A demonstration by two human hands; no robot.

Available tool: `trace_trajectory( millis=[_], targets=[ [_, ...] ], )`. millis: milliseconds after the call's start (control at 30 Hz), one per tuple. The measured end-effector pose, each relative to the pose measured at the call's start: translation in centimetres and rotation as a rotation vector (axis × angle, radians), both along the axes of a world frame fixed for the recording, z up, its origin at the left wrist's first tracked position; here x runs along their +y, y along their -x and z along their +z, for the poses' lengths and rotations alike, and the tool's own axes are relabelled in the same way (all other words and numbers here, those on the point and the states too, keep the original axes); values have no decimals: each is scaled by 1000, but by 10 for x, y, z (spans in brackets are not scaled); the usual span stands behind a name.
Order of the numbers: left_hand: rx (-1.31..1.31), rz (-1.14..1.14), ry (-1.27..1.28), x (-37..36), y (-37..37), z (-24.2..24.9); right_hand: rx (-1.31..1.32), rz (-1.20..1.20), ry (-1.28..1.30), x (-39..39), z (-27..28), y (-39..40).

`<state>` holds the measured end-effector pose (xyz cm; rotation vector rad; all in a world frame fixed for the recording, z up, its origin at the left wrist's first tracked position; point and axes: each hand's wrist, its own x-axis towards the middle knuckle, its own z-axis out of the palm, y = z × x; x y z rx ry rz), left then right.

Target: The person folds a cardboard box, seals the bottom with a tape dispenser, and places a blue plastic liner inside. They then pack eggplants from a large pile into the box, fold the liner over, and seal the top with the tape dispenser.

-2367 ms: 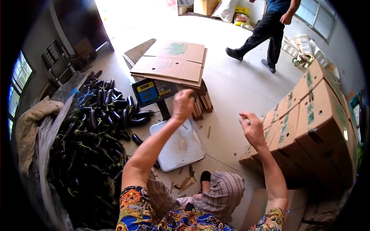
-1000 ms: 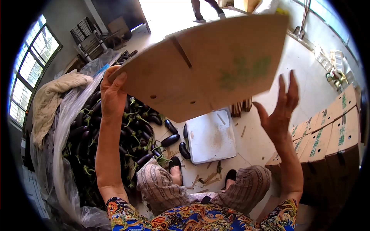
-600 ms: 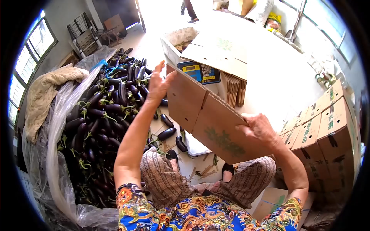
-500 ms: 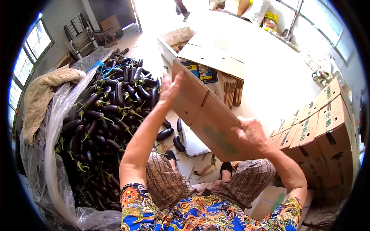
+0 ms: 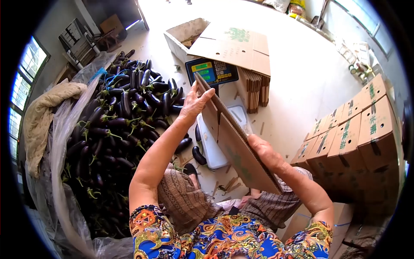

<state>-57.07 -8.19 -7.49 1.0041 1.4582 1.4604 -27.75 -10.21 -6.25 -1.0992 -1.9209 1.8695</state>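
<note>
A flattened cardboard box (image 5: 235, 146) is held up in front of me, tilted nearly edge-on. My left hand (image 5: 196, 103) grips its far upper end, the fingers over the edge. Lower along the top edge, my right hand (image 5: 263, 151) is closed around the board. Beneath it stands the white platform of a scale (image 5: 213, 149), partly hidden by the cardboard. The scale's display (image 5: 211, 71) is lit, just beyond my left hand. A big heap of eggplants (image 5: 125, 116) lies to my left, with a loose eggplant (image 5: 199, 155) beside the platform.
More flattened boxes (image 5: 235, 43) are piled behind the display, next to a white bin (image 5: 177, 43). Closed, printed cartons (image 5: 345, 134) are stacked on my right. Plastic sheeting (image 5: 60, 194) and a beige quilt (image 5: 47, 116) edge the eggplant heap. Cardboard scraps lie on the floor.
Both hands have turned the flattened box more edge-on, and my right hand has moved slightly left. More of the scale's platform and display shows now. The view has shifted slightly.
</note>
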Motion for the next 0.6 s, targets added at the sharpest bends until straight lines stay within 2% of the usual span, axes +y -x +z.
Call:
trace_trajectory(
  millis=[33, 67, 133, 167, 200, 267, 333, 367, 400, 467, 567, 600],
  targets=[
    [45, -16, -7, -2, 5, 0, -59, 41, -118, 4, 0, -3],
    [7, -48, 89, -7, 5, 7, -66, 46, -127, 6, 1, -2],
    [-51, -49, 61, -9, 12, 9, -91, 54, -158, 10, 5, -4],
    [-22, -62, 76, -11, 18, 12, -62, -19, -137, 11, 8, -6],
    [53, -65, 110, -10, 29, 11, -46, -54, -169, 19, -11, -11],
    [179, -55, 88, -9, 41, 19, -100, -158, -227, 29, 2, -13],
    [465, -84, 164, -17, 53, 35, -268, -315, -338, 38, 18, -15],
    [552, -104, 197, -25, 53, 45, -214, -344, -471, 50, -3, -22],
    [620, -123, 149, -33, 50, 46, -244, -383, -625, 54, -9, -24],
    [751, -161, 49, -48, 40, 42, -362, -479, -744, 49, 2, -18],
    [880, -228, -20, -63, 34, 26, -289, -555, -649, 47, -4, -8],
    [944, -267, -40, -68, 31, 24, -250, -576, -791, 45, -7, -5]
  ],
)
